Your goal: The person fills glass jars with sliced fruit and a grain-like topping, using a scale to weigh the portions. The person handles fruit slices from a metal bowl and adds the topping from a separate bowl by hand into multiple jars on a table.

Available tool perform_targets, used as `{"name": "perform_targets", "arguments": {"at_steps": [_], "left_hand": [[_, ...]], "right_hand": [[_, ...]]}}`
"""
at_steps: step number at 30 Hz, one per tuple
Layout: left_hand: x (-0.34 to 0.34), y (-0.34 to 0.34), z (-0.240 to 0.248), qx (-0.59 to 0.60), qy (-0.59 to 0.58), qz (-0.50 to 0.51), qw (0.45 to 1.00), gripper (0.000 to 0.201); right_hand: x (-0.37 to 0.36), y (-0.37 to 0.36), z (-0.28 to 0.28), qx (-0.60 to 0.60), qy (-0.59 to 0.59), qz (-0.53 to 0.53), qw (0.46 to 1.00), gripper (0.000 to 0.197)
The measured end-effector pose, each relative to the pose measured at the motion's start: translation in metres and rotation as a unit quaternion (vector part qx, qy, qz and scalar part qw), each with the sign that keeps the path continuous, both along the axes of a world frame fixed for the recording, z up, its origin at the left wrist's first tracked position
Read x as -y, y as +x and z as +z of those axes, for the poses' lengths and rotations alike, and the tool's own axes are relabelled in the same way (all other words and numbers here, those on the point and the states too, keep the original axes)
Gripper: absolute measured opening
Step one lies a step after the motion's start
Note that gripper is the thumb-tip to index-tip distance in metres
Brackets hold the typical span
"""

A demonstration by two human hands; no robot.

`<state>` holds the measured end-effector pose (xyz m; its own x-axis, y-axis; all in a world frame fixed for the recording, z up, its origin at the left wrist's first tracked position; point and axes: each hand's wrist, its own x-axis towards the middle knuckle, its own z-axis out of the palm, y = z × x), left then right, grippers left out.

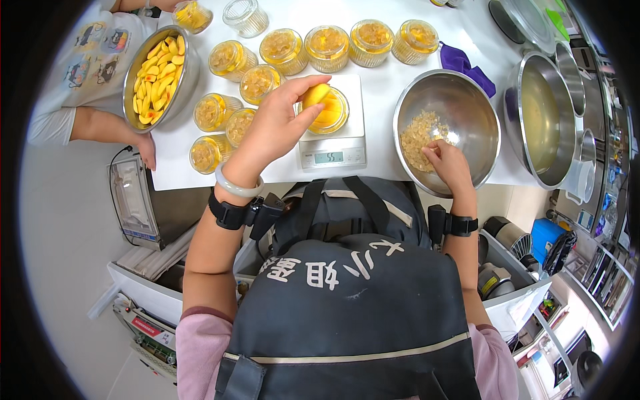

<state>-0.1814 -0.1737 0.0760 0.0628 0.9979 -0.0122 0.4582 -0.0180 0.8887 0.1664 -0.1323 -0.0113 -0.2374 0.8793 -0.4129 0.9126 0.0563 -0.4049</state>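
one yellow slice [316, 95] is being pinched by the left grip [280, 119] over a fruit jar [328, 123] sitting on a white scale [333, 161]. the right grip [449, 165] is pressing together at pale crystals [417, 141] in a steel bowl [481, 117]; i cannot tell if it is holding any. filled jars [283, 51] are standing left and far on the counter [380, 100].

From the wearer's head, the wide fisheye view looks steeply down and forward over the apron [353, 313] and the near edge of the counter [383, 161], close enough to show the left hand [283, 115] and right hand [450, 163] whole.
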Motion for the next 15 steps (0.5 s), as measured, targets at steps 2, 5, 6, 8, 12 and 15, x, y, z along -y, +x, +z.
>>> {"name": "perform_targets", "arguments": {"at_steps": [2,5,6,8,12,15], "left_hand": [[-0.002,0.002,0.005,-0.007,-0.007,0.0,1.0,0.038],[-0.003,0.008,0.005,-0.016,0.0,0.008,1.0,0.037],[-0.004,0.009,0.004,-0.018,0.013,0.016,1.0,0.037],[-0.005,0.011,0.004,-0.055,0.043,-0.005,0.998,0.037],[-0.006,0.016,0.002,-0.119,0.105,-0.061,0.985,0.04],[-0.005,0.01,-0.014,-0.189,0.161,-0.112,0.962,0.041]], "right_hand": [[0.001,0.001,-0.002,-0.002,-0.003,-0.005,1.0,0.032],[0.003,0.002,-0.003,-0.023,0.027,-0.011,0.999,0.028],[0.003,0.002,-0.001,-0.028,0.031,-0.012,0.999,0.028],[0.002,-0.001,0.006,-0.032,0.035,-0.013,0.999,0.029],[-0.001,0.004,0.009,-0.051,0.105,-0.034,0.993,0.03],[-0.004,0.001,0.024,-0.004,0.096,-0.022,0.995,0.032]]}}
